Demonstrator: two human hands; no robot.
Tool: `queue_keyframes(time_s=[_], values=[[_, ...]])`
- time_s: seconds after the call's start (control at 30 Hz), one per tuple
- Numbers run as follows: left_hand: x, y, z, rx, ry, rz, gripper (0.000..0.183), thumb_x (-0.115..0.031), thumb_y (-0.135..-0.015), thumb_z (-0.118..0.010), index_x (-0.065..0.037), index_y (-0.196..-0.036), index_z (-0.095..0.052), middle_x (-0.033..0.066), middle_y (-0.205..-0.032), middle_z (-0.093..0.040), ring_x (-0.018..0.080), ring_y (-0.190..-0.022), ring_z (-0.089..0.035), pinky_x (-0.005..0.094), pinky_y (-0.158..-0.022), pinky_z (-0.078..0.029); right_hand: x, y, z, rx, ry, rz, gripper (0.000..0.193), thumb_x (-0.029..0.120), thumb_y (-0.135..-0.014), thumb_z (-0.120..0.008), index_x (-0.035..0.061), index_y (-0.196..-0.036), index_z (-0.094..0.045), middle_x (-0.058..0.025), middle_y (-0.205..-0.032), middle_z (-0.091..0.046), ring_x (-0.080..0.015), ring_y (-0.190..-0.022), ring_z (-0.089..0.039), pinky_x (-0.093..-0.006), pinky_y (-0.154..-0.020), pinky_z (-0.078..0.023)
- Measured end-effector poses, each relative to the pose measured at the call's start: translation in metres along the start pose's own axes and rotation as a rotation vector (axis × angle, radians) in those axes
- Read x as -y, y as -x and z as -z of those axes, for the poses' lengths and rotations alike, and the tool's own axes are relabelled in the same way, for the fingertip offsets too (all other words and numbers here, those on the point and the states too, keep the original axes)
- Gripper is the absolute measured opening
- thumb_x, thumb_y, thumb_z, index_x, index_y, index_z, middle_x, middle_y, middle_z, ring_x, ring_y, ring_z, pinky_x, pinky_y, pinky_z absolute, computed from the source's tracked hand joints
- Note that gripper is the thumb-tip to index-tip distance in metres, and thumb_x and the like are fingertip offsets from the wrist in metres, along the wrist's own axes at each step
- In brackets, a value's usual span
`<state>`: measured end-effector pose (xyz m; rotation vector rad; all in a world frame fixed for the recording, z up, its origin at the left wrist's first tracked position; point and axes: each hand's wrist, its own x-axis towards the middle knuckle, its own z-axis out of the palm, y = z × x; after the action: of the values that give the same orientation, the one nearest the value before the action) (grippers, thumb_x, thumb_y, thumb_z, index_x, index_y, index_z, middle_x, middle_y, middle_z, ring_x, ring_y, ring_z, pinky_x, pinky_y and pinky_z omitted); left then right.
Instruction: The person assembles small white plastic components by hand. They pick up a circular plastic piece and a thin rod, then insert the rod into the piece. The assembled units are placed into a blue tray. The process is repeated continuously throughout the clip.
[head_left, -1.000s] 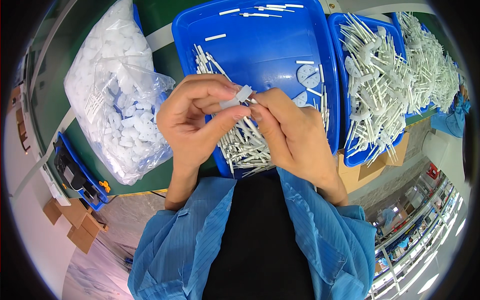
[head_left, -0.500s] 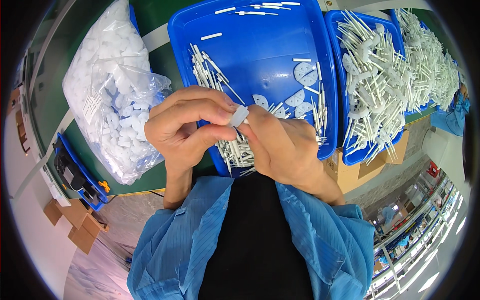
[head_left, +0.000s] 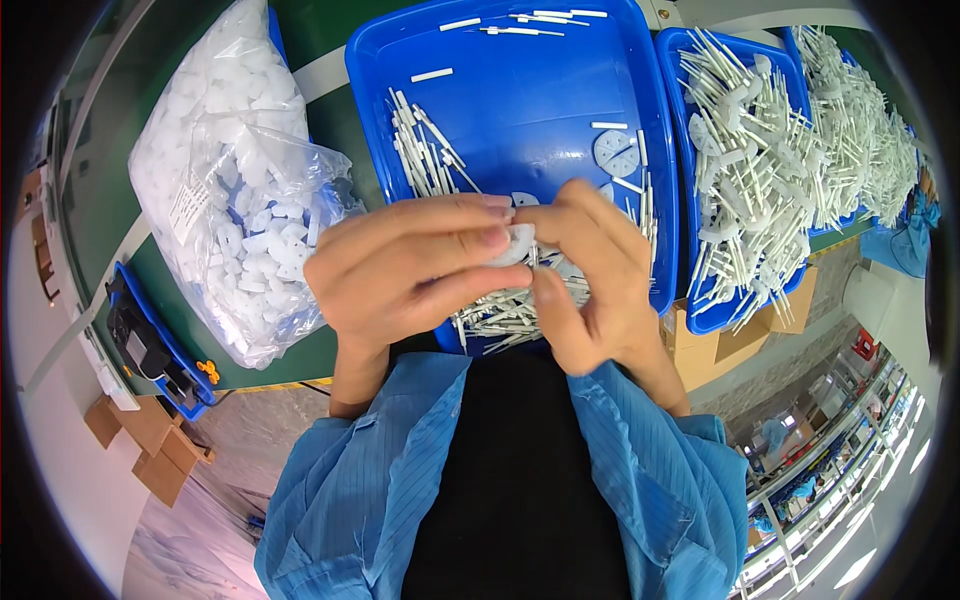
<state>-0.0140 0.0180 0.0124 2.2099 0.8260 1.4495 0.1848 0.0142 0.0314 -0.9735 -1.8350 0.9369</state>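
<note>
Both of my hands are raised over the near part of a large blue tray (head_left: 362,100). Between thumb and fingers, my left hand (head_left: 405,260) holds a translucent white plastic disc piece (head_left: 518,246), its edge partly hidden by the fingertips. My right hand (head_left: 600,275) meets it from the right, thumb and forefinger closed on a short thin pin (head_left: 534,256) at the piece's edge. Fingers cover most of the pin. In the tray below lie loose white rods (head_left: 420,150), a round slotted white disc (head_left: 615,153) and more rods partly hidden by my hands.
A clear plastic bag (head_left: 225,200) full of white pieces stands left. At right, a blue bin (head_left: 690,270) is heaped with rods and discs, with more heaps (head_left: 860,130) beyond. A small blue tray (head_left: 165,345) holds black items. A cardboard box (head_left: 715,345) sits below the bins.
Both hands have moved slightly right. The white piece has been turned so its flat face shows more, and my right thumb and forefinger have shifted to its right edge.
</note>
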Motion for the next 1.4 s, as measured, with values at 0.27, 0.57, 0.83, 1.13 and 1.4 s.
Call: queue_keyframes(time_s=[0.27,0.57,0.83,1.13,1.4], values=[[0.005,0.001,-0.007,-0.058,0.042,-0.148,0.037,-0.010,-0.067,-0.088,0.006,-0.092,-0.065,0.0252,-0.097,-0.066,0.0388,-0.085,-0.072,0.0399,-0.068,-0.064,0.013,0.018,-0.033,-0.230,-0.216,-0.190,0.013,0.007,-0.098,-0.056,-0.0012,-0.101,-0.065,-0.0056,-0.062,-0.061,-0.0082,-0.049,-0.059,-0.0247,-0.045,-0.046],[-0.023,-0.008,0.027,0.257,-0.273,0.341,0.043,-0.009,-0.062,-0.085,-0.005,-0.102,-0.070,0.0117,-0.108,-0.063,0.0292,-0.089,-0.063,0.0349,-0.073,-0.052,0.032,0.006,0.106,-0.859,0.561,-0.398,0.048,0.038,-0.104,-0.046,-0.0001,-0.083,-0.067,-0.0024,-0.043,-0.046,-0.0078,-0.036,-0.041,-0.0236,-0.036,-0.025],[-0.024,-0.007,0.007,0.487,-0.445,0.542,0.030,-0.006,-0.065,-0.082,-0.007,-0.092,-0.072,0.0131,-0.108,-0.057,0.0313,-0.105,-0.055,0.0383,-0.087,-0.047,0.024,0.009,0.161,-0.839,0.919,-0.325,0.034,0.030,-0.103,-0.052,0.0048,-0.107,-0.073,0.0076,-0.062,-0.045,0.0008,-0.055,-0.035,-0.0193,-0.049,-0.022],[-0.026,-0.009,0.003,-0.365,0.131,0.622,0.023,-0.008,-0.098,-0.055,0.002,-0.118,-0.050,0.0172,-0.088,-0.065,0.0217,-0.066,-0.065,0.0295,-0.065,-0.054,-0.008,-0.041,0.004,0.154,0.597,0.067,0.018,0.010,-0.083,-0.069,0.0024,-0.099,-0.066,-0.0094,-0.094,-0.063,-0.0250,-0.089,-0.064,-0.0363,-0.074,-0.052],[-0.003,0.015,0.002,-0.321,0.520,0.693,0.038,-0.022,-0.103,-0.046,0.006,-0.130,-0.045,0.0117,-0.098,-0.055,0.0145,-0.061,-0.050,0.0274,-0.054,-0.051,-0.041,-0.051,-0.050,0.108,0.608,0.067,0.026,0.007,-0.065,-0.072,-0.0015,-0.088,-0.062,-0.0124,-0.090,-0.060,-0.0260,-0.090,-0.061,-0.0346,-0.076,-0.053]])
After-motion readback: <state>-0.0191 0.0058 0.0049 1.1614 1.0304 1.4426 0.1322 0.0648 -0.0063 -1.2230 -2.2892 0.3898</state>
